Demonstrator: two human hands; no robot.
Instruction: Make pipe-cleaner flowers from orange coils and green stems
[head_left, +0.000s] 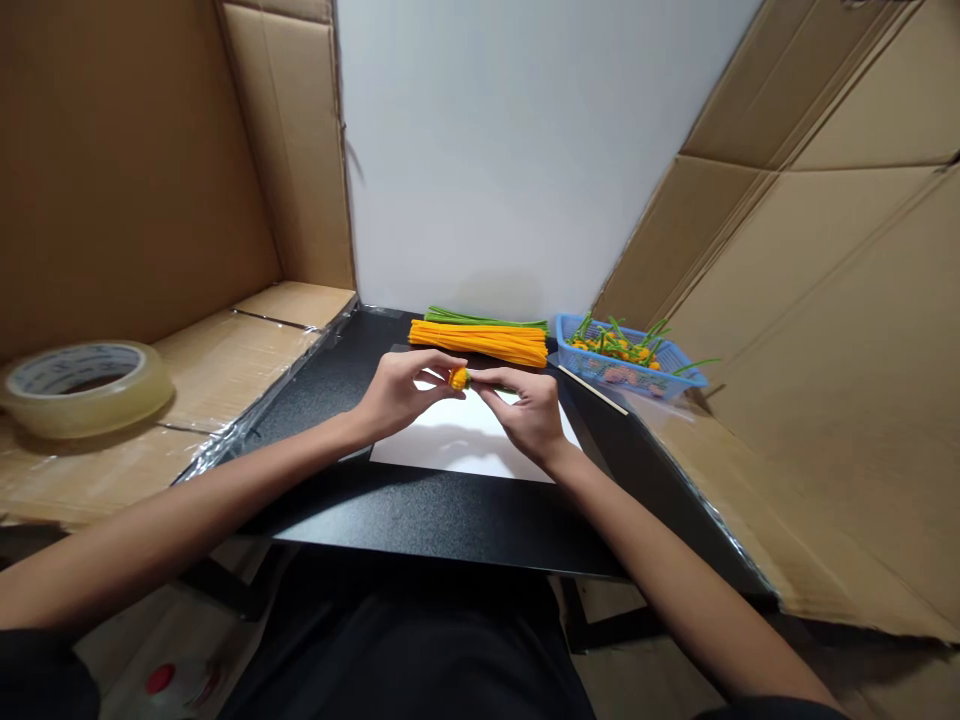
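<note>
Between my two hands is a small yellow-orange pipe-cleaner flower [459,379] with a green stem pointing right. My left hand [405,392] pinches the yellow head between thumb and fingers. The green part just behind the head is gripped by the fingertips of my right hand [529,408]. Both hands are above a white sheet of paper [450,445] on the black table [420,515]. Beyond them lies a bundle of yellow-orange pipe cleaners [480,342], with green pipe cleaners [480,318] behind it.
At the right back stands a blue plastic basket [682,383] holding several yellow flowers with green stems. A thin wooden stick [592,390] lies before it. A big roll of clear tape [90,390] rests on cardboard at left. Cardboard walls [840,300] flank the table. A red-capped bottle [176,682] is below.
</note>
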